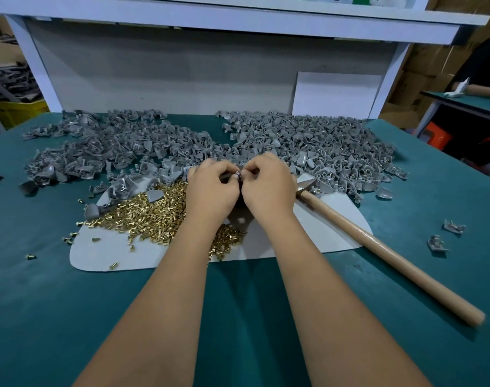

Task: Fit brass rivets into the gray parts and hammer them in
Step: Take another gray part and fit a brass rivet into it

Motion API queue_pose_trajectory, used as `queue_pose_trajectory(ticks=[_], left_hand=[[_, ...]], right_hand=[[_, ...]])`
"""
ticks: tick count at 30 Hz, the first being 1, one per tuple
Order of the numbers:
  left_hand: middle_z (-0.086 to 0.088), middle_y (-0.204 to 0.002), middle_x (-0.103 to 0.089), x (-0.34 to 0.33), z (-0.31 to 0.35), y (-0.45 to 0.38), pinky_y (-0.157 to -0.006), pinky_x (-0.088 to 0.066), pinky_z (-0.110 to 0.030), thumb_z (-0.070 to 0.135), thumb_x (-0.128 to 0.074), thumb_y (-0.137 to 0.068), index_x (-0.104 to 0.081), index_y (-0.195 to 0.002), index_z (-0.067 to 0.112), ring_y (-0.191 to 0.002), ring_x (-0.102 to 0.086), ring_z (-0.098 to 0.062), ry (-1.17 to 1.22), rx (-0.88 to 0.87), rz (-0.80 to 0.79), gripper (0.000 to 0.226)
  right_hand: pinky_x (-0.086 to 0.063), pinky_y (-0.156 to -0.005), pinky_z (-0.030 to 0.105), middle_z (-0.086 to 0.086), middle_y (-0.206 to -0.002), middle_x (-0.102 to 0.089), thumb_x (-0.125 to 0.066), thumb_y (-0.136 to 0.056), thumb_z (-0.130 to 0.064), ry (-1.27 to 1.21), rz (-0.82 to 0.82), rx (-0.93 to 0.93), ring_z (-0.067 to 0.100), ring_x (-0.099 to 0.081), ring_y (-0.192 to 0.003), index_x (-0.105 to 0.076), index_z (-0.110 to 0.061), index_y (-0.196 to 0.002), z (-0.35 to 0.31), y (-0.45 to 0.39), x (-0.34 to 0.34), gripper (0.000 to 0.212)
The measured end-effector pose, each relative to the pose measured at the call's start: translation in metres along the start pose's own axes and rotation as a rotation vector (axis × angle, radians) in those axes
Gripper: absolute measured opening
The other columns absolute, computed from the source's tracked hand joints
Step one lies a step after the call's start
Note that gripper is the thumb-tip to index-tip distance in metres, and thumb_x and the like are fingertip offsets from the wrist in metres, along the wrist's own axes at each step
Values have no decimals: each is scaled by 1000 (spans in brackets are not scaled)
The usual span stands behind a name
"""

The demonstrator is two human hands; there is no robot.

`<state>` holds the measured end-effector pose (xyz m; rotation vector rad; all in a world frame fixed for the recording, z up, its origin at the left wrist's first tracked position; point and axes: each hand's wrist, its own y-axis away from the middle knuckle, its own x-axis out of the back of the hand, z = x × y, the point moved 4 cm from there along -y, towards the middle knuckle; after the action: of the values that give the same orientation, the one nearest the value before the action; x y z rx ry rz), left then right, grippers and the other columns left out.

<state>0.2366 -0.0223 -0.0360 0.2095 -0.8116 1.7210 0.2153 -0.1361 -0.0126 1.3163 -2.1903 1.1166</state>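
— Both hands meet at the middle of the green worktop: left hand and right hand, fingers curled, pinching one small gray part between their fingertips.

— Is a rivet in it?

— Possibly; the piece is too small and too covered to tell.

— Where are the rest?

— Brass rivets lie heaped on a white mat under the left wrist, a few strays off its edge. Gray parts spread in a wide pile behind the hands. A wooden-handled hammer lies just right of the right hand, head near the pile.
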Motion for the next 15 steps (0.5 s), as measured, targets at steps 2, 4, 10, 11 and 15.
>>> queue_pose_trajectory(ticks=[2,4,10,11,15], left_hand=[[7,-92,-51,1,1,1,-86,-29,-29,15,-60,-91,-73,-93,23,-113,-45,-31,13,-1,7,15],[7,-93,-51,1,2,3,-85,-26,-28,14,-59,-92,-73,-95,21,-113,-43,-30,22,4,4,16],[10,-101,-52,4,5,7,-99,-33,-40,25,-58,-93,-71,-101,33,-117,-40,-25,-20,55,-22,18],[11,-102,-54,5,5,7,-102,-31,-42,27,-58,-93,-70,-98,37,-118,-41,-23,-25,69,-22,16],[7,-106,-61,9,7,8,-106,-34,-48,30,-61,-93,-60,-82,43,-118,-48,-24,18,79,-21,17]], right_hand=[[-45,-86,41,-8,-91,-55,-60,-88,-20,79,-9,6,21,-54,-92,-57,-26,-73,-7,-1,1,17],[-47,-83,41,-5,-92,-57,-60,-87,-19,153,-43,-6,22,-56,-90,-57,-24,-75,-12,-4,2,13],[-48,-74,33,-3,-67,-52,-61,-81,-13,283,-118,-76,24,-53,-70,-62,-19,-84,-22,-12,3,7],[-47,-73,32,-2,-68,-52,-61,-81,-13,291,-108,-54,24,-51,-70,-61,-19,-84,-23,-11,3,7],[-42,-75,31,-4,-86,-52,-58,-89,-17,202,-65,14,19,-48,-76,-57,-22,-80,-14,-5,2,10]])
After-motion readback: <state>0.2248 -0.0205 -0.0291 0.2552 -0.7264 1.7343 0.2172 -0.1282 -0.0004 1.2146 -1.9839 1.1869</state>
